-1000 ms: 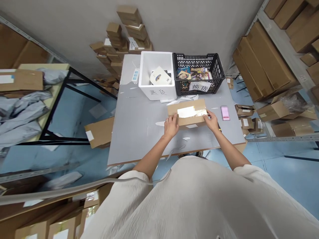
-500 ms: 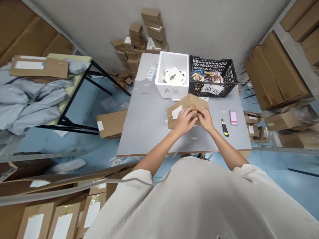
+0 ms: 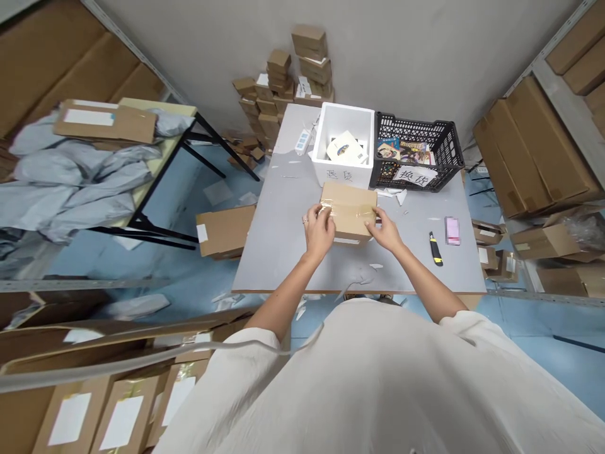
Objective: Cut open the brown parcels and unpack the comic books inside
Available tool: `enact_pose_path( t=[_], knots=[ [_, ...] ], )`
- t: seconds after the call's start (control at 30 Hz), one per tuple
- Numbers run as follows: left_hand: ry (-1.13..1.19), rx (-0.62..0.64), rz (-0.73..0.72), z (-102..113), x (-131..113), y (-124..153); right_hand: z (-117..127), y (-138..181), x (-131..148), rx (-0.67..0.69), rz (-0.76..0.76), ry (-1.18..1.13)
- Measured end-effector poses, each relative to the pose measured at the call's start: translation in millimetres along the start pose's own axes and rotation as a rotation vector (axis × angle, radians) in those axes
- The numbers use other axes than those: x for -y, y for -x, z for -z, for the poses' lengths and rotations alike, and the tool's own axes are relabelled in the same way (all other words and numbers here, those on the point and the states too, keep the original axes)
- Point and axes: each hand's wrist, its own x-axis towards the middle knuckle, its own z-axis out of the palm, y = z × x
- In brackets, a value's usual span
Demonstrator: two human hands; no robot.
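A brown cardboard box (image 3: 352, 200) with clear tape across its top sits on the grey table (image 3: 278, 252) in front of me; part of a white label shows on its near side. At its left edge is my left hand (image 3: 319, 232), fingers bent over the taped corner. My right hand (image 3: 386, 232) grips the opposite edge, thumb and fingertips against the cardboard. To the right of that hand lie a black and yellow utility knife (image 3: 435, 249) and a pink phone-like rectangle (image 3: 452, 231).
Behind the box stand a white foam bin (image 3: 343, 173) and a black plastic crate (image 3: 444, 151) with books inside. Paper scraps (image 3: 401, 197) litter the tabletop. Stacked boxes (image 3: 312, 69) lean by the wall. Grey mailing bags (image 3: 61, 176) cover a side table at left.
The box has been turned so its taped top faces up and its edges run squarer to the table. My hands have moved apart from its middle to opposite sides. The view has shifted slightly left.
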Motion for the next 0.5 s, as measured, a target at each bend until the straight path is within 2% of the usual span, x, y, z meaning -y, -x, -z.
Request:
enact_pose_path(
  t=[0.1,0.2,0.37,0.5],
  knots=[
    [-0.011,-0.017,0.067,4,5,-3,-9,-3,7,0.007,-0.005,-0.028],
    [-0.003,-0.001,0.04,4,-1,-7,-5,-5,6,-0.011,-0.044,-0.004],
    [0.015,-0.007,-0.045,-11,-24,-16,25,2,-7,-0.062,-0.057,0.004],
    [0.035,0.011,-0.127,-38,-44,-24,57,11,-20,-0.148,-0.041,0.017]
  ],
)
